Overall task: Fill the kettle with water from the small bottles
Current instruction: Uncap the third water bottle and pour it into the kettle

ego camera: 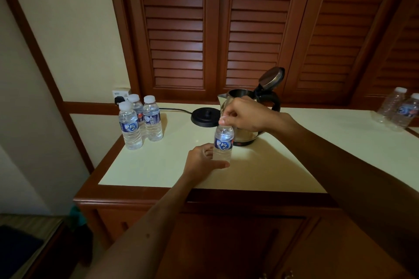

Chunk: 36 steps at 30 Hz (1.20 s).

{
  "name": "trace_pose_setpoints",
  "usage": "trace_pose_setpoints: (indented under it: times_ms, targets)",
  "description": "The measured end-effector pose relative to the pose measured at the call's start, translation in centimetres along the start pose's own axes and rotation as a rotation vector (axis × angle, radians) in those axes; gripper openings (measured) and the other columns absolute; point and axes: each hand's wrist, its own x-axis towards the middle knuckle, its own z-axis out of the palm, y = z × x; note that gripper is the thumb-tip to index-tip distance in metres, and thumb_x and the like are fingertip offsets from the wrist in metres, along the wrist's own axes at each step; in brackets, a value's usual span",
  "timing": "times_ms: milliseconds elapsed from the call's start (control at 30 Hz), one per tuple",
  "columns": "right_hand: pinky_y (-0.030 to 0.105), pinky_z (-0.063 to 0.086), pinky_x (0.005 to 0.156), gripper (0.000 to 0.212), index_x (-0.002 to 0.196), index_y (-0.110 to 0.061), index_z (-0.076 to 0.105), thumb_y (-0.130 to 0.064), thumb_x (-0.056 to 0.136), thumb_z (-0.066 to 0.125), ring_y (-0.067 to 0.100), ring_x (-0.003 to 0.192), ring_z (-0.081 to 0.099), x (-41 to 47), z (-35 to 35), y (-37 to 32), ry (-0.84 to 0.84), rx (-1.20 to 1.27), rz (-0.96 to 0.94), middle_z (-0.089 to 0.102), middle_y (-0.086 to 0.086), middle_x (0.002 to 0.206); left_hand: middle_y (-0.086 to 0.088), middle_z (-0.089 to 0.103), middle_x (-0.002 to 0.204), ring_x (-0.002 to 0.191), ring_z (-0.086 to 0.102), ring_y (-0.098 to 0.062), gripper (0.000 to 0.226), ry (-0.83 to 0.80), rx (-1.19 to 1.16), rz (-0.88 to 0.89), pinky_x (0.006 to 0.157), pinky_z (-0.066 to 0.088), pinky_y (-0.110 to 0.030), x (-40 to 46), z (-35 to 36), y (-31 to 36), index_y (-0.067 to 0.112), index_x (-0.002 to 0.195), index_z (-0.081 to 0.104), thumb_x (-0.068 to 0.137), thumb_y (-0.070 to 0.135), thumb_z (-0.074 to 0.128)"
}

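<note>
Standing upright near the counter's (283, 165) middle, small bottle (223, 140), long axis vertical. Gripped low by left hand (201, 161); cap (223, 119) pinched from above by right hand (247, 114). Just beyond, to the right: kettle (246, 118), lid (272, 77) up, nearer the right hand. Far left: three full bottles (139, 120).

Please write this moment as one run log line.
left hand holds bottle | right hand grips cap | kettle lid open
</note>
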Motion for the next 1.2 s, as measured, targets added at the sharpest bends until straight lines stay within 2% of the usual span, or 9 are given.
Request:
trace_pose_setpoints:
  times_ms: [133,267,400,500,600,733,833,1000,1200]
  targets:
    - [0.035,0.046,0.081,0.011,0.096,-0.019,0.071,-0.019,0.091,0.061,0.011,0.091,0.058,-0.1,-0.6,-0.3,-0.078,-0.035,-0.081,0.066,-0.006,0.099,0.004,0.074,0.11,0.09,0.068,-0.006,0.057,0.001,0.03,0.014,0.074,0.047,-0.007,0.0,-0.1,0.0,0.018,0.117,0.071,0.065,0.03,0.091]
    - [0.031,0.047,0.09,0.039,0.105,-0.023,0.072,0.006,0.084,0.056,0.011,0.112,0.057,-0.8,-0.6,-0.3,-0.064,0.077,-0.105,0.068,-0.006,0.116,0.003,0.073,0.116,0.1,0.069,-0.012,0.065,-0.005,0.038,0.001,0.091,0.053,-0.024,0.1,0.0,-0.1,0.017,0.122,0.068,0.064,0.033,0.092]
    - [0.029,0.049,0.09,0.034,0.123,-0.028,0.064,-0.016,0.09,0.061,0.007,0.114,0.056,-0.8,-0.4,-0.2,-0.055,0.209,-0.06,0.063,-0.006,0.125,0.002,0.072,0.119,0.103,0.069,-0.012,0.068,0.001,0.045,-0.015,0.094,0.053,-0.025,0.2,0.1,-0.2,0.018,0.125,0.066,0.064,0.036,0.091]
    - [0.033,0.052,0.086,0.032,0.119,-0.024,0.065,-0.039,0.091,0.061,0.01,0.1,0.062,-0.4,-0.2,-0.3,0.006,0.108,-0.007,0.067,-0.004,0.109,0.001,0.07,0.123,0.106,0.068,-0.013,0.071,-0.006,0.075,-0.017,0.096,0.052,-0.026,0.2,0.1,-0.1,0.018,0.129,0.064,0.066,0.038,0.09]
    - [0.036,0.053,0.085,0.024,0.108,-0.015,0.07,-0.031,0.091,0.063,0.009,0.093,0.062,-0.5,0.0,-0.6,0.019,0.022,-0.039,0.069,-0.002,0.103,0.0,0.07,0.123,0.102,0.066,-0.01,0.068,-0.006,0.092,-0.007,0.088,0.048,-0.019,0.1,0.0,0.0,0.019,0.127,0.064,0.067,0.039,0.089]
    - [0.019,0.045,0.081,0.03,0.122,-0.016,0.065,-0.021,0.092,0.062,0.006,0.098,0.057,-1.0,-0.3,-0.5,0.2,0.125,-0.044,0.065,-0.005,0.111,0.002,0.07,0.123,0.098,0.064,-0.007,0.068,-0.01,0.097,0.0,0.084,0.046,-0.017,0.1,-0.1,0.1,0.019,0.127,0.064,0.067,0.039,0.089]
    - [0.026,0.046,0.086,0.037,0.128,-0.016,0.06,-0.02,0.091,0.064,0.009,0.102,0.058,-2.2,0.5,1.0,0.318,0.232,0.096,0.063,-0.003,0.113,0.0,0.07,0.124,0.104,0.067,-0.012,0.071,-0.01,0.086,0.0,0.088,0.049,-0.019,0.2,-0.1,-0.1,0.018,0.129,0.063,0.066,0.039,0.09]
    - [0.029,0.044,0.076,0.017,0.104,-0.012,0.067,-0.021,0.091,0.063,0.015,0.087,0.061,-6.0,6.3,5.4,0.059,0.183,0.255,0.066,0.004,0.1,-0.002,0.069,0.126,0.104,0.065,-0.01,0.072,-0.016,0.074,0.009,0.089,0.049,-0.02,0.1,0.1,-0.2,0.017,0.131,0.062,0.068,0.036,0.089]
    - [0.027,0.039,0.083,0.03,0.114,-0.01,0.067,-0.028,0.09,0.062,0.018,0.104,0.055,-7.1,10.9,8.0,0.015,0.079,0.338,0.063,0.007,0.119,0.001,0.07,0.124,0.107,0.066,-0.011,0.065,-0.018,0.111,0.056,0.09,0.048,-0.019,-0.2,0.1,-0.1,0.019,0.129,0.062,0.072,0.035,0.087]
